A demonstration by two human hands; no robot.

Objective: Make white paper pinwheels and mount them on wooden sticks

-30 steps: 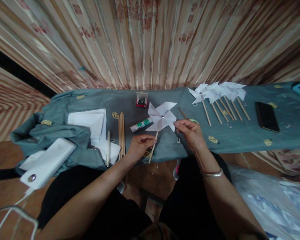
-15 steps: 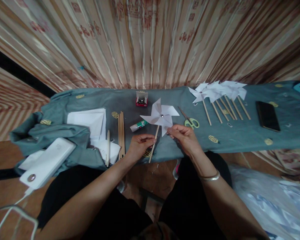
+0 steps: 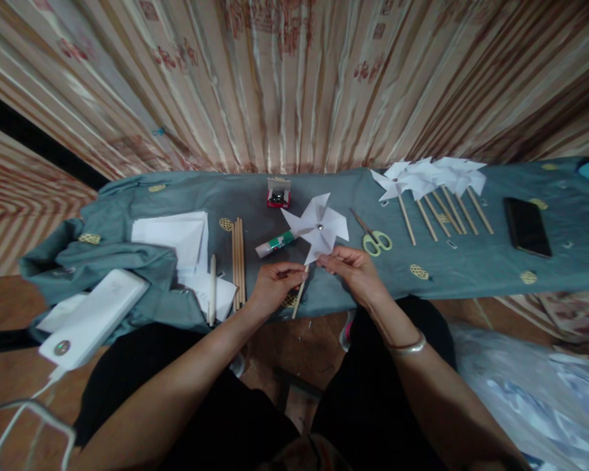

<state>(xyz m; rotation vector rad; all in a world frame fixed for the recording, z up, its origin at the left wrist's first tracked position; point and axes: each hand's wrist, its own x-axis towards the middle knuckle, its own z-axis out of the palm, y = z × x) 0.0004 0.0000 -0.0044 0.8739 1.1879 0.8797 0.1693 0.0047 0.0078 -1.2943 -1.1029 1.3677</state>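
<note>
Monitoring through the head view, I register the left hand (image 3: 277, 286) with its grip closed, thumb against fingers, on a thin, round, pale wooden stick (image 3: 300, 299). The stick carries a white paper pinwheel (image 3: 315, 218), positioned just beyond both hands over the middle of the long desk (image 3: 464, 271) (covered in grey-green cloth with yellow oval motifs). A shiny round pin marks the pinwheel's hub. The stick slants, lower end toward the near edge.

The right hand (image 3: 354, 271) has a silver-coloured bangle (image 3: 412, 344) at the wrist. Its grip is nearly closed, thumb and index finger at the pinwheel's lowest blade; I cannot tell whether they pinch the paper or only touch it.

Surrounding items: a white-and-green cylindrical glue stick (image 3: 277, 243) lies just left of the pinwheel, with a small open red box (image 3: 278, 203) behind it. Scissors with pale green handles (image 3: 372, 234) lie to the right. Farther right are overlapping white paper pinwheels on wooden sticks (image 3: 429, 178), then a black rectangular phone (image 3: 527, 226). On the left I note several loose wooden rods (image 3: 238, 261) and stacked white paper (image 3: 169, 232).
</note>
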